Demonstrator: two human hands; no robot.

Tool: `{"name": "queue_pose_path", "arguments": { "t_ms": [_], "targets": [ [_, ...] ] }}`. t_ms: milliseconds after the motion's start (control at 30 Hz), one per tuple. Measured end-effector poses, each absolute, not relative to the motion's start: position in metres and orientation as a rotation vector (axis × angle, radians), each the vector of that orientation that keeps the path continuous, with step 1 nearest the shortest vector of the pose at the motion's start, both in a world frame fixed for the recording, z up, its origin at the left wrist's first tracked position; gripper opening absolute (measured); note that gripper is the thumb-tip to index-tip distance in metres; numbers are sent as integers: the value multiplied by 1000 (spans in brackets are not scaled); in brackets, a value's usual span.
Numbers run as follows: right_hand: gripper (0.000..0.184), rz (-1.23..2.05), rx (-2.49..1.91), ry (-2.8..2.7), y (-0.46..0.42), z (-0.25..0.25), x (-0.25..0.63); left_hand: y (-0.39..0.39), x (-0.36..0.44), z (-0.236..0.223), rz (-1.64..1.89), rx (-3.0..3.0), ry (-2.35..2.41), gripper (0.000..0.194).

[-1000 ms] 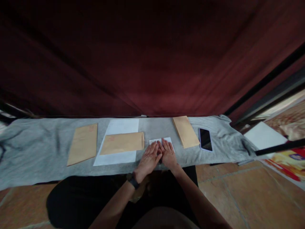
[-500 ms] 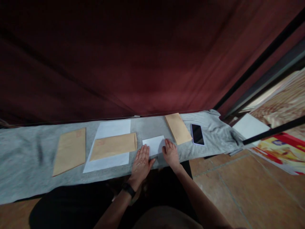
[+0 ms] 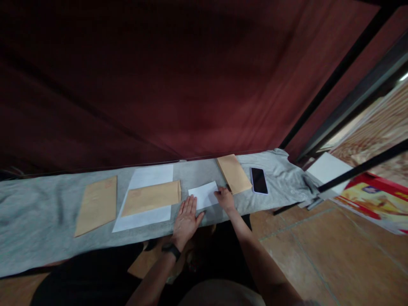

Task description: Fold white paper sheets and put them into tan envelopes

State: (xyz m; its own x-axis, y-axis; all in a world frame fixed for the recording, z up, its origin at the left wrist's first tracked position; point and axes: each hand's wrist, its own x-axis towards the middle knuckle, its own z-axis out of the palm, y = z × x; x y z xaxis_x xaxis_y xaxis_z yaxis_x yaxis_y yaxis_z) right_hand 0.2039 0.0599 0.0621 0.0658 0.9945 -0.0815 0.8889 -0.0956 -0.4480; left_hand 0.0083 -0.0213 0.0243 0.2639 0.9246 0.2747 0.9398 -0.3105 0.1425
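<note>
A small folded white paper (image 3: 203,194) lies on the grey cloth (image 3: 47,204) in front of me. My left hand (image 3: 185,219) rests flat beside its left edge, fingers stretched out and together. My right hand (image 3: 225,199) sits at the paper's right edge with curled fingers touching or pinching that edge; I cannot tell which. A brown envelope (image 3: 151,197) lies on a larger white sheet (image 3: 149,175) just left of the paper. Another brown envelope (image 3: 233,173) lies to the right.
A third brown envelope (image 3: 96,205) lies further left. A dark phone (image 3: 259,180) rests right of the envelopes. A dark red curtain (image 3: 159,76) hangs behind the cloth. White paper (image 3: 328,167) and a colourful box (image 3: 376,199) sit on the tiled floor at right.
Both hands lay together on the folded paper, then slid apart to its two sides. The right hand's fingers have curled at the paper's right edge. My view has tilted leftward.
</note>
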Motion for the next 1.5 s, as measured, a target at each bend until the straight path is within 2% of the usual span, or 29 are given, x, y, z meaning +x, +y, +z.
{"name": "queue_pose_path", "arguments": {
  "t_ms": [567,800,933,1100,1267,1400,1500],
  "targets": [
    [16,603,-2123,-1831,56,63,203,-22,1,19,-600,-2495,-1777,66],
    [18,614,-2145,-1848,55,61,204,3,24,32,-788,-2448,-1828,54],
    [20,587,-2138,-1909,51,59,204,25,52,41,-559,-2472,-1908,54],
    [24,465,-2121,-1961,42,54,205,25,55,27,-372,-2383,-2002,58],
    [38,140,-1855,-2028,36,52,188,22,51,22,-388,-2412,-1984,58],
    [45,198,-1489,-2265,33,40,169,21,46,23,-359,-2495,-1925,60],
    [48,166,-1501,-2316,31,26,170,9,39,22,-406,-2457,-1965,59]
  ]
}}
